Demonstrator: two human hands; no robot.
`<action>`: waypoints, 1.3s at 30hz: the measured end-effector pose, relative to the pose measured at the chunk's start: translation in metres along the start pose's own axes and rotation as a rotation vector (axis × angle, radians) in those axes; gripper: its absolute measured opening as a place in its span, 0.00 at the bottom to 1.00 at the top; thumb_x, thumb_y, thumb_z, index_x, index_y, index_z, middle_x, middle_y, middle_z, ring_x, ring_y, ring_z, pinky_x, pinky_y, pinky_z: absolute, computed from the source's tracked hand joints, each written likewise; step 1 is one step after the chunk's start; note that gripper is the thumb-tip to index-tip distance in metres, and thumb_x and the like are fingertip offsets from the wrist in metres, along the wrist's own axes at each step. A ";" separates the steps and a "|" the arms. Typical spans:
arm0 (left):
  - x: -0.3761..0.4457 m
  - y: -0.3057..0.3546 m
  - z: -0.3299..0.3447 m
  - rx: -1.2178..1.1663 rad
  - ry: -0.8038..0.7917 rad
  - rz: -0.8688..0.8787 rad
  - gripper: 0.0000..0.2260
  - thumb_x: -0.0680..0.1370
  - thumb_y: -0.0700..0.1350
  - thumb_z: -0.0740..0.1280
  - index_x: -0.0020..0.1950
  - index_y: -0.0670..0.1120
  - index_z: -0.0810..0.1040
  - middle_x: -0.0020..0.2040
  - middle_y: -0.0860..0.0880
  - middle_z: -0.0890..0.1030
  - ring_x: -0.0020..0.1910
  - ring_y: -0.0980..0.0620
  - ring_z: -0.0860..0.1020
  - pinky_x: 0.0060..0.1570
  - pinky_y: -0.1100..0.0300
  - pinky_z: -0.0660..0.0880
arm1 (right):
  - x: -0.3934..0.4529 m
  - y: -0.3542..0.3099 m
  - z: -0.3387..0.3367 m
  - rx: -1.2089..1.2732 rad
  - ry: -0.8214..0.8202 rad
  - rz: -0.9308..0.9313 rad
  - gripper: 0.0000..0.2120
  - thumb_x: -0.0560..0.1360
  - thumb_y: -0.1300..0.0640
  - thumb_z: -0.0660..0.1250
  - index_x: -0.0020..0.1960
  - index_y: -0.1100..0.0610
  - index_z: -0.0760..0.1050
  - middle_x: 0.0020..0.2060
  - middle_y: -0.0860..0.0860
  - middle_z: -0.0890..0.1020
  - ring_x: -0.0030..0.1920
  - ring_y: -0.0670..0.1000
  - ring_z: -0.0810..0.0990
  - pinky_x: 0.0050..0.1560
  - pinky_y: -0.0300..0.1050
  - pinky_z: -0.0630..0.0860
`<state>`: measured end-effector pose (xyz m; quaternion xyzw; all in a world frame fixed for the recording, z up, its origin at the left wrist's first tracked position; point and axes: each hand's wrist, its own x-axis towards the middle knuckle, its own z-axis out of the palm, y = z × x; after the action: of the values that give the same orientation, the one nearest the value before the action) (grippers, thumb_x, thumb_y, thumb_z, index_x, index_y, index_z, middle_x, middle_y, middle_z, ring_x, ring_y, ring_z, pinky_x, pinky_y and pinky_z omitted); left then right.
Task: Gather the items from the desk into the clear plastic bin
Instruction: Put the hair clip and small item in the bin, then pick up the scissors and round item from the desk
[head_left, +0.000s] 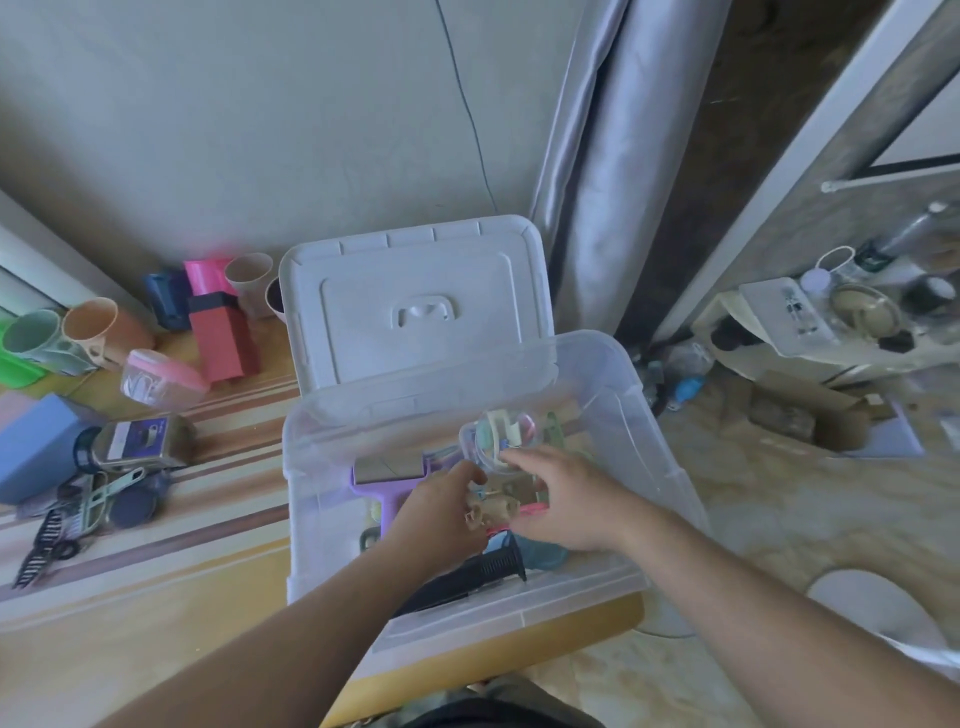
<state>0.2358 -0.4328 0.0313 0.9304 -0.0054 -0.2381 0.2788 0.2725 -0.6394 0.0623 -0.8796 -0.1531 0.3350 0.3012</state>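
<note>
Two cups, one green and one peach, lie tipped at the desk's 9 o'clock edge, with a blue box below them. One dark jar lies on its side; its label is too blurred to read. One black hair clip sits at 8 o'clock. One pink-lidded tub, one red box and two more cups stand toward 11 o'clock. One clear plastic bin fills the centre, its white lid propped at 12 o'clock. Inside it lie one purple brush and one black-handled tool. The left hand reaches in, fingers curled on small tan clips. The right hand pinches a clear round container of coloured bits.
</note>
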 end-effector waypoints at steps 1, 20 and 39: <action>0.002 0.003 0.001 0.014 0.011 0.023 0.24 0.70 0.50 0.76 0.63 0.54 0.72 0.49 0.55 0.79 0.48 0.52 0.76 0.45 0.58 0.74 | 0.000 -0.005 0.004 -0.001 -0.006 -0.016 0.38 0.73 0.43 0.76 0.79 0.39 0.65 0.74 0.39 0.71 0.67 0.45 0.76 0.69 0.50 0.75; -0.036 -0.061 -0.018 0.087 0.065 -0.036 0.31 0.74 0.52 0.73 0.75 0.59 0.68 0.75 0.53 0.67 0.73 0.47 0.63 0.71 0.51 0.68 | 0.054 -0.012 0.054 -0.189 0.164 -0.117 0.16 0.77 0.53 0.75 0.63 0.47 0.78 0.58 0.42 0.80 0.54 0.48 0.81 0.52 0.48 0.82; -0.115 -0.389 -0.149 -0.144 0.536 -0.558 0.16 0.74 0.44 0.70 0.62 0.55 0.80 0.64 0.51 0.72 0.65 0.45 0.68 0.67 0.49 0.68 | 0.204 -0.279 0.192 -0.227 0.348 -0.632 0.20 0.70 0.66 0.73 0.61 0.56 0.81 0.57 0.53 0.80 0.57 0.59 0.77 0.58 0.51 0.77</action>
<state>0.1525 -0.0108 -0.0114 0.9033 0.3372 -0.0532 0.2597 0.2717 -0.2460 0.0237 -0.8606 -0.3995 0.0518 0.3116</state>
